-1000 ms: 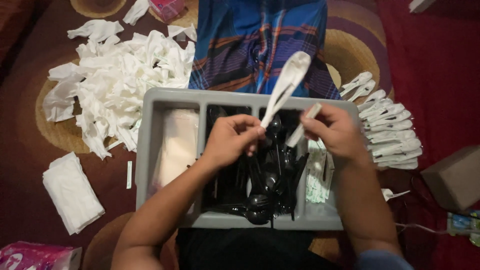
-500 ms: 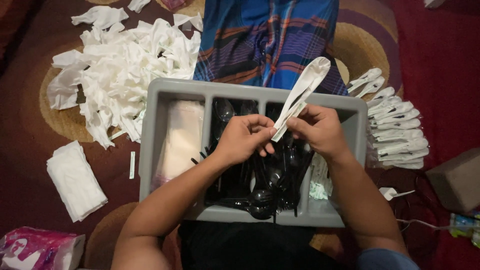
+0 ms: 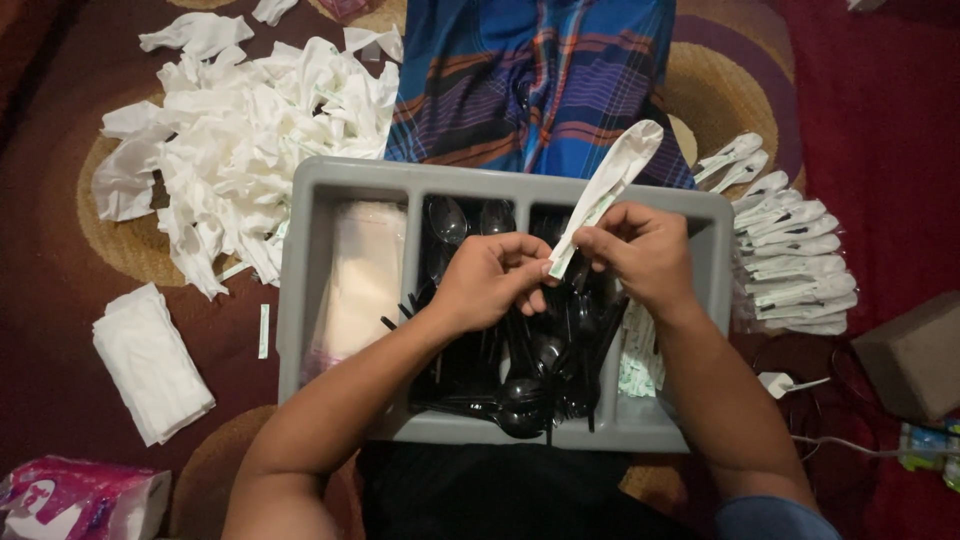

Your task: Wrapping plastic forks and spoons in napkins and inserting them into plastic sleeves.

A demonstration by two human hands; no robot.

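— Head view: where do we have the wrapped spoon (image 3: 612,178)?

— Over the middle of the grey tray (image 3: 300,290), tilted up toward one o'clock. Our right hand (image 3: 645,252) pinches its lower end, and our left hand (image 3: 490,280) meets it there, fingers closed narrow on the same paper end.

— What sits under our hands?

— Black plastic spoons (image 3: 530,380) piled in the middle compartments, their bowls reaching the near wall at six o'clock. The left compartment holds a stack of white napkins (image 3: 360,275).

— How much room do we have around the tray?

— At three o'clock, a row of finished wrapped spoons (image 3: 795,260) lies just beside the right wall. At ten o'clock, a heap of loose white paper (image 3: 240,140) touches the tray's far left corner. At twelve o'clock, striped blue cloth (image 3: 540,70) meets the far rim. A folded napkin pile (image 3: 150,362) lies apart at eight o'clock on the carpet (image 3: 60,250), with bare floor between it and the tray.
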